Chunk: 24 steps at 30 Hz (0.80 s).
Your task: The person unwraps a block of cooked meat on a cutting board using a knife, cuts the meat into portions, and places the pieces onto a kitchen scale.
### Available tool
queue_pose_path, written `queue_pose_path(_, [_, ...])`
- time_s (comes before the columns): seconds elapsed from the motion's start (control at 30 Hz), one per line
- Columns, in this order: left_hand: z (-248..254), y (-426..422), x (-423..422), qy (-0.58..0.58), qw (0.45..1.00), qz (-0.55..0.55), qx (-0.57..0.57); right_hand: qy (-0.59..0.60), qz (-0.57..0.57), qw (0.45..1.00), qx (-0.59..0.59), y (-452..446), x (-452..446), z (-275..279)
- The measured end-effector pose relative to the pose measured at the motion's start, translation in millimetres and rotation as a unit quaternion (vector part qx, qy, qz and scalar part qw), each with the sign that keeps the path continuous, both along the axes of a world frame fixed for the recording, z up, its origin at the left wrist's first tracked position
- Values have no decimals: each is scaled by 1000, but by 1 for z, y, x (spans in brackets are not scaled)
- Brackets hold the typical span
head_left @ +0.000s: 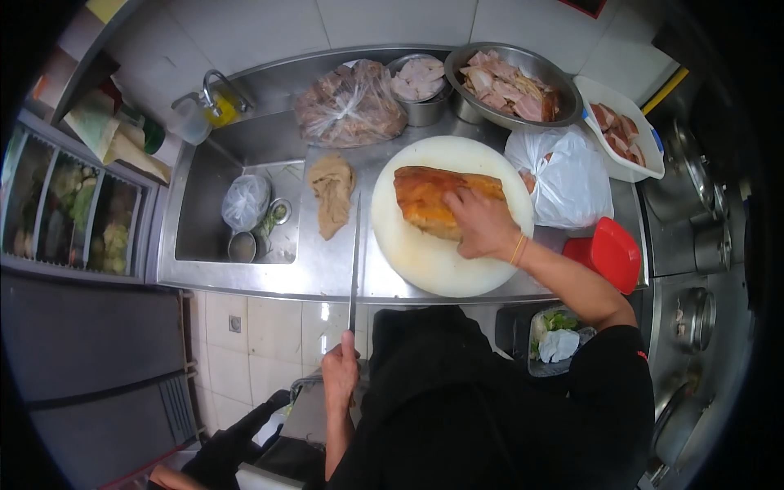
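On a round white cutting board (pixel 445 273) lies a large orange-brown slab of meat (pixel 420 196). My right hand (pixel 478 220) rests on the slab's right part with its fingers spread; a thin band circles the wrist. Down at the counter's front edge, my left hand (pixel 340 369) is wrapped round the handle of a long knife (pixel 355 265). The blade points away from me, left of the board and apart from it. A crumpled brown cloth (pixel 331 194) sits just left of the blade.
Behind the board stand a bagged load of meat (pixel 347 102), a small pot (pixel 423 108) and a steel bowl of sliced meat (pixel 514 86). A white bag (pixel 563 180), white tub (pixel 647 169) and red container (pixel 612 253) are right. Left is a sink (pixel 204 192). Another person's arm (pixel 175 479) shows bottom left.
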<state>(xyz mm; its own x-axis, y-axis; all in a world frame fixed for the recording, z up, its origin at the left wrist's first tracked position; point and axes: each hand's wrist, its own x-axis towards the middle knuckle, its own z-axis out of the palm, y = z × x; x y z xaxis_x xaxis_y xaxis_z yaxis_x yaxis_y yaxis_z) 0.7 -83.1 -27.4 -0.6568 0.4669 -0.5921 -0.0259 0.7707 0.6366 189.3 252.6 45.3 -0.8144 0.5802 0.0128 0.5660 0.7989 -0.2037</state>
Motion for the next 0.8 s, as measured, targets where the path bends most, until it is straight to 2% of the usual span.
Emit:
queue_pose_path(0.13, [0, 6, 5, 6, 1000, -1, 23, 40, -6, 999, -13, 61, -7, 33])
queue_pose_path(0.2, [8, 14, 8, -43, 999, 5, 29, 48, -39, 998, 8, 93, -10, 41])
queue_pose_path(0.3, [14, 21, 17, -69, 997, 8, 38, 65, -57, 995, -47, 137, -16, 47])
queue_pose_path(0.4, [3, 23, 22, -62, 997, -1, 39, -56, -47, 994, -78, 160, -35, 51])
queue_pose_path(0.47, [-11, 22, 26, -31, 998, -10, 52, -63, -42, 995, -68, 164, -41, 43])
queue_pose_path(0.5, [8, 27, 31, -70, 997, -2, 38, -69, -39, 995, -64, 162, -41, 43])
queue_pose_path(0.6, [9, 34, 40, -95, 995, 15, 36, -51, -34, 998, -15, 154, -41, 44])
queue_pose_path(0.7, [12, 41, 44, -81, 996, 0, 40, -63, -47, 997, -19, 140, -39, 46])
queue_pose_path(0.8, [1, 46, 44, -29, 998, -32, 54, -72, -88, 988, -109, 120, -21, 43])
